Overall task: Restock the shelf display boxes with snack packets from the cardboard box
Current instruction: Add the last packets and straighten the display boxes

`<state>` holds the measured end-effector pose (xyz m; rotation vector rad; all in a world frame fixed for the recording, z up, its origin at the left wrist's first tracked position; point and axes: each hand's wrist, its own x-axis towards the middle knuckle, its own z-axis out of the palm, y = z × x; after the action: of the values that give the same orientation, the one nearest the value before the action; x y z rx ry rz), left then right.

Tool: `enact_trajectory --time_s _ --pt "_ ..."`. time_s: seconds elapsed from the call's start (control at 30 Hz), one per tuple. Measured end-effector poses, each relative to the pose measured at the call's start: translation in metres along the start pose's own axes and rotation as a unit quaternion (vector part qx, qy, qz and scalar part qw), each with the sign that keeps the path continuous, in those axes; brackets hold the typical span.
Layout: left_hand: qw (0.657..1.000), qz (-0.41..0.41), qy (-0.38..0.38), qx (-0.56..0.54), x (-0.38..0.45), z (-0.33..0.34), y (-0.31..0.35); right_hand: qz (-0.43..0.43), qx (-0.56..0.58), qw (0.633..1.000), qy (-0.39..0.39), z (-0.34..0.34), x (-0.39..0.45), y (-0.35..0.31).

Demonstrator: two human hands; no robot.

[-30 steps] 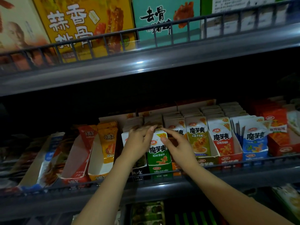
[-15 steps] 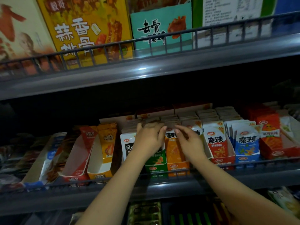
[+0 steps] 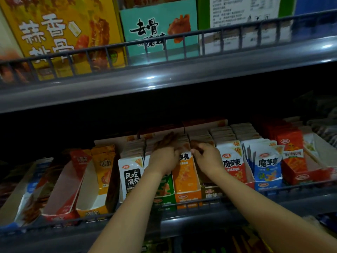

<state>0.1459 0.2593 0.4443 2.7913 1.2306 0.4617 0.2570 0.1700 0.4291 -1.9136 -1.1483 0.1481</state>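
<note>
Both hands reach into the middle display boxes near the front edge of the lower shelf (image 3: 182, 221). The left hand (image 3: 164, 157) lies across the packet tops behind the orange box (image 3: 187, 196), likely pressing the row back to square it. The right hand (image 3: 207, 157) curls its fingers on packets (image 3: 198, 138) in the next box. Motion blur hides the left fingertips, so its grip cannot be told. The cardboard box is out of view.
</note>
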Motion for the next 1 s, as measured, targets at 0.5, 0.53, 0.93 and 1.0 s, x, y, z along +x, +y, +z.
enact_trajectory --time_s 0.5,0.53,0.93,1.0 --pt "0.998 0.058 0.014 0.007 0.002 -0.008 0.011 -0.024 0.018 0.999 -0.034 -0.002 -0.010 0.012" --pt "0.998 0.057 0.014 0.003 -0.001 -0.008 0.012 -0.023 0.019 0.999 -0.019 -0.005 -0.012 0.014" --pt "0.993 0.119 0.005 -0.006 0.028 0.012 0.041 0.015 -0.015 0.999 0.039 -0.031 -0.009 0.026" --pt "0.995 0.093 0.015 -0.042 0.026 0.013 0.042 0.025 -0.031 0.999 0.024 -0.035 -0.002 0.024"
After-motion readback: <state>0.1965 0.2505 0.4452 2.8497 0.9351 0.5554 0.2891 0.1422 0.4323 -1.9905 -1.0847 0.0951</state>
